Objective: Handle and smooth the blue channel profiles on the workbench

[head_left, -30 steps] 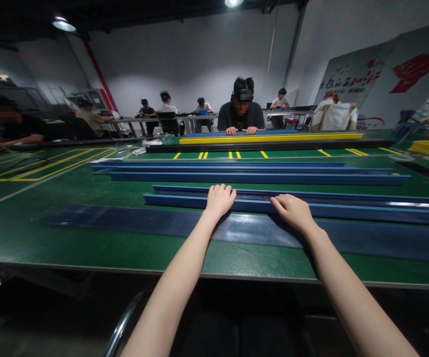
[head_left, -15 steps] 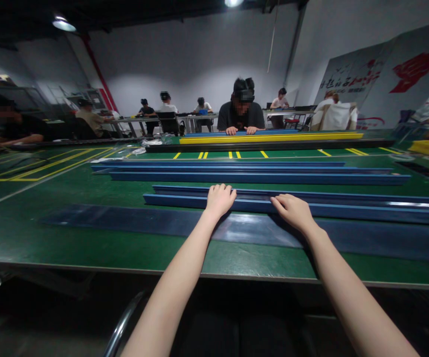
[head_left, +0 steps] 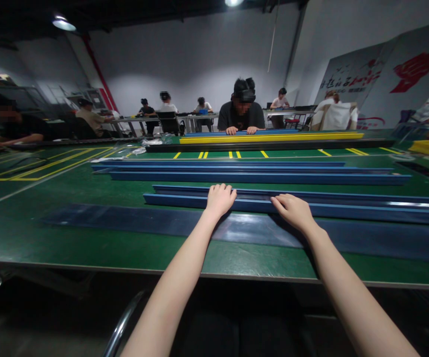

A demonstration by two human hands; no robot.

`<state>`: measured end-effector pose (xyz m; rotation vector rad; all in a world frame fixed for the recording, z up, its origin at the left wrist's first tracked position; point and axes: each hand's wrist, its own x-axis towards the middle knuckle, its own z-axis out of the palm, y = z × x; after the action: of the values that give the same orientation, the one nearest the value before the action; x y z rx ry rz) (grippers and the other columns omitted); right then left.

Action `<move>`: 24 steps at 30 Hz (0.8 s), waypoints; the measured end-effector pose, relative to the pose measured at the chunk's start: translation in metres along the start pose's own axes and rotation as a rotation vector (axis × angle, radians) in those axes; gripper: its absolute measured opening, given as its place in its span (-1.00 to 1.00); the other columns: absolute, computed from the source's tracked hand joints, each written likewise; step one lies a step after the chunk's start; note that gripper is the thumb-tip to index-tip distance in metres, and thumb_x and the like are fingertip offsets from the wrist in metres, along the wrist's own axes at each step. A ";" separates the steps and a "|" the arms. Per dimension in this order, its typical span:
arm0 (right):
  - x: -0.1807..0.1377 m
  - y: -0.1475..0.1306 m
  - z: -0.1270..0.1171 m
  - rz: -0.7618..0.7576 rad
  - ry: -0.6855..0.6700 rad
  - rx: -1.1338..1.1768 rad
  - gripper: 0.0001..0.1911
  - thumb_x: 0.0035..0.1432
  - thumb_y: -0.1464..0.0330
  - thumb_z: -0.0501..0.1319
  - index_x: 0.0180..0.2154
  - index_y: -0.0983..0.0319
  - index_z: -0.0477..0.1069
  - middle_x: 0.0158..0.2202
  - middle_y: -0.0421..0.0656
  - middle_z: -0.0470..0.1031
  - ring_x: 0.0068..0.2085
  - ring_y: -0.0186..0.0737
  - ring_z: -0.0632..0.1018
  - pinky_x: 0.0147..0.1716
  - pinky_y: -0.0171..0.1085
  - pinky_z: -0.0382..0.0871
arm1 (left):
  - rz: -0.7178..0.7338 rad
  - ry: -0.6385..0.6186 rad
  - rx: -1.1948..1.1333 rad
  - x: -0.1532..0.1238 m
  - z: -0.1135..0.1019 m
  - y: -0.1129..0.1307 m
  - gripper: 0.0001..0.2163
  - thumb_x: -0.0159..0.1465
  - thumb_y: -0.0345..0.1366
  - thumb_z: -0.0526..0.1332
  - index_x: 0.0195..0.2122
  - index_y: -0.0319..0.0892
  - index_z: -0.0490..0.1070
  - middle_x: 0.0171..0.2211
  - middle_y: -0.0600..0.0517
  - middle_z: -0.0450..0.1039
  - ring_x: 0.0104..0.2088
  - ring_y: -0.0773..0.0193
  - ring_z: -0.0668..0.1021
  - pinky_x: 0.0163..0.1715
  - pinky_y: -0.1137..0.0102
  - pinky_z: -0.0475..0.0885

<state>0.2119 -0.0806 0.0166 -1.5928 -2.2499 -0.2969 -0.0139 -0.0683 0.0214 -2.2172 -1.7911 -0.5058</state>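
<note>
A long blue U-shaped channel (head_left: pixel 179 200) lies lengthwise in front of me, its open side up. My left hand (head_left: pixel 220 200) is closed over its near wall, with the fingers curled down inside. Further right along the same wall, my right hand (head_left: pixel 293 210) also grips, thumb side toward the left hand. The fingertips of both are partly hidden in the trough. Closer to me, a flat, glossy dark blue strip (head_left: pixel 125 219) lies under my wrists, parallel to the channel.
Beyond lie more blue channels (head_left: pixel 237 177), a black bar (head_left: pixel 285 145) and a yellow bar (head_left: pixel 274 138) on the green table (head_left: pixel 99 248). Across the table a person (head_left: pixel 241 111) rests both hands on another blue piece. A phone-like dark slab (head_left: pixel 424 170) lies at right.
</note>
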 end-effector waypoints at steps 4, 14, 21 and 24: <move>0.000 0.000 -0.001 0.004 -0.006 0.002 -0.56 0.22 0.20 -0.14 -0.49 0.19 0.39 -0.41 -0.17 0.48 -0.28 -0.26 0.44 -0.41 -0.34 0.12 | 0.004 0.005 0.010 0.000 0.001 0.000 -0.66 0.31 -0.22 -0.15 -0.22 -0.23 0.38 -0.22 -0.13 0.43 -0.16 0.15 0.42 -0.14 0.28 0.18; 0.000 0.001 0.001 -0.003 -0.003 -0.007 -0.56 0.22 0.19 -0.14 -0.48 0.19 0.40 -0.42 -0.16 0.47 -0.31 -0.26 0.44 -0.42 -0.34 0.11 | -0.005 -0.003 0.015 0.000 0.000 0.000 -0.66 0.31 -0.21 -0.15 -0.22 -0.22 0.38 -0.21 -0.12 0.43 -0.15 0.17 0.42 -0.14 0.28 0.18; 0.000 0.000 0.000 0.001 0.006 -0.007 -0.56 0.22 0.20 -0.14 -0.48 0.19 0.41 -0.42 -0.15 0.48 -0.29 -0.26 0.45 -0.42 -0.34 0.12 | 0.010 0.013 0.053 0.000 0.000 0.000 -0.65 0.31 -0.21 -0.15 -0.22 -0.22 0.39 -0.22 -0.09 0.44 -0.17 0.17 0.43 -0.16 0.30 0.19; 0.000 -0.001 0.000 0.002 0.010 -0.008 -0.56 0.22 0.20 -0.14 -0.48 0.19 0.41 -0.42 -0.16 0.48 -0.29 -0.25 0.45 -0.42 -0.34 0.12 | 0.007 0.011 0.055 0.000 0.000 0.000 -0.66 0.31 -0.21 -0.14 -0.22 -0.22 0.39 -0.22 -0.09 0.44 -0.17 0.18 0.43 -0.16 0.31 0.18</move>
<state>0.2114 -0.0812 0.0166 -1.5938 -2.2429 -0.3127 -0.0140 -0.0678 0.0211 -2.1792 -1.7695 -0.4599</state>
